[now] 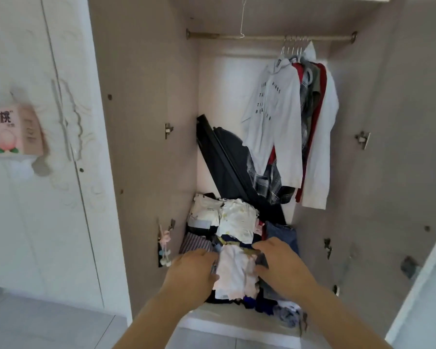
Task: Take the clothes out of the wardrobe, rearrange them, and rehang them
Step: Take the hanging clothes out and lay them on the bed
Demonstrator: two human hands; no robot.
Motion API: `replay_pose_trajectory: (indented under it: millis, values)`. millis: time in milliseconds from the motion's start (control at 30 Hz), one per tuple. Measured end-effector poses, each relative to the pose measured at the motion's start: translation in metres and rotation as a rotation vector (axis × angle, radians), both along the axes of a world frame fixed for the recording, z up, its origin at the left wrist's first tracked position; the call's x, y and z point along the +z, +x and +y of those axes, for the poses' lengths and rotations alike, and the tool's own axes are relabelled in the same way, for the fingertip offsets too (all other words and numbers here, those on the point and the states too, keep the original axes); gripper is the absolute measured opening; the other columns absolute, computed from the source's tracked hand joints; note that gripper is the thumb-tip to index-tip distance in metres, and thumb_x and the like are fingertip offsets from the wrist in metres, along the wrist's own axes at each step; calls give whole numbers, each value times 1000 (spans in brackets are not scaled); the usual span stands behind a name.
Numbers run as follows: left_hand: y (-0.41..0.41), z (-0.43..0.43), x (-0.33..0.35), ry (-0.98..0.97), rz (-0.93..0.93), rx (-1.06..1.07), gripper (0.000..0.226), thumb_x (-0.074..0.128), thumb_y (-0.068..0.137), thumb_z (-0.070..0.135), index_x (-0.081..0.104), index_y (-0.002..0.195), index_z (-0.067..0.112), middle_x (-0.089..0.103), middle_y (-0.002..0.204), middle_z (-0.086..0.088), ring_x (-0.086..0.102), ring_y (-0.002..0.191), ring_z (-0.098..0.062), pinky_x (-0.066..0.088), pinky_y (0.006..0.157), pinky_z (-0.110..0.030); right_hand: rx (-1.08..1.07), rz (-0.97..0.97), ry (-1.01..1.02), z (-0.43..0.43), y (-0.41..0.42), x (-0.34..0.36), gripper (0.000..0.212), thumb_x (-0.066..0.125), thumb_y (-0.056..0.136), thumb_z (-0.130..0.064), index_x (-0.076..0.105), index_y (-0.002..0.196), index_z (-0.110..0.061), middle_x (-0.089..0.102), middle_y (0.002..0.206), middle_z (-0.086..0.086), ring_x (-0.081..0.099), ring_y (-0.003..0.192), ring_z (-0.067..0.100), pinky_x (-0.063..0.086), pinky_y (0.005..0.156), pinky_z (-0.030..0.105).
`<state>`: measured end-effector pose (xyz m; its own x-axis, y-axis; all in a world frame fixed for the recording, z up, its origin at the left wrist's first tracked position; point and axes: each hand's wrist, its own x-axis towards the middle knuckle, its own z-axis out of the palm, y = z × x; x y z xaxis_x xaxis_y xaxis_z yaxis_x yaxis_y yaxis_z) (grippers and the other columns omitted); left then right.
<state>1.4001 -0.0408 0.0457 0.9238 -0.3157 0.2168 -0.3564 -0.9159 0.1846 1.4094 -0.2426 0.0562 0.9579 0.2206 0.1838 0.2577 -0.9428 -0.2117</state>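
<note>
Wardrobe floor (pixel 212 314): left hand (pixel 194 270), right hand (pixel 280 263) seemingly grip clothes pile (pixel 234 273).

The wardrobe's pale bottom shelf (pixel 224 316) bears a crowded heap of folded clothes (pixel 237 220), light ones uppermost.

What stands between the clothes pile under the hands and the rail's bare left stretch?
Nothing visible blocks it. A black frame leans behind the pile, and one wire hanger dangles at the left of the rail; hung clothes crowd only the right.

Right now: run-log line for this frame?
left hand: left edge of white garment | right hand: its right edge | grip: unclear | rail: shirts hung right
</note>
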Motion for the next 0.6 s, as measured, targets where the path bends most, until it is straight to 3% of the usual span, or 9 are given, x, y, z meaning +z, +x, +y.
replay_pose_trajectory:
  millis: [133, 300, 600]
  values:
    - [97, -16, 15, -34, -56, -84, 40, 46, 93, 35, 45, 132, 24, 51, 128, 2, 49, 116, -16, 39, 98, -28, -35, -73, -31, -13, 82, 19, 47, 53, 92, -34, 41, 137, -25, 42, 131, 0, 41, 120, 17, 38, 96, 26]
    - [214, -38, 53, -89, -92, -156, 44, 46, 94, 36, 41, 137, 26, 46, 137, 5, 42, 124, -14, 32, 105, -28, -92, -118, -47, -29, 178, 56, 47, 54, 91, -32, 44, 135, -21, 45, 127, 3, 45, 116, 19, 40, 96, 28]
    - [368, -74, 119, -109, -169, -201, 39, 48, 94, 34, 48, 131, 23, 52, 126, 2, 50, 114, -17, 40, 98, -32, -123, -210, -28, -64, 319, 122, 41, 57, 91, -29, 50, 130, -20, 48, 123, 3, 48, 113, 18, 40, 94, 24]
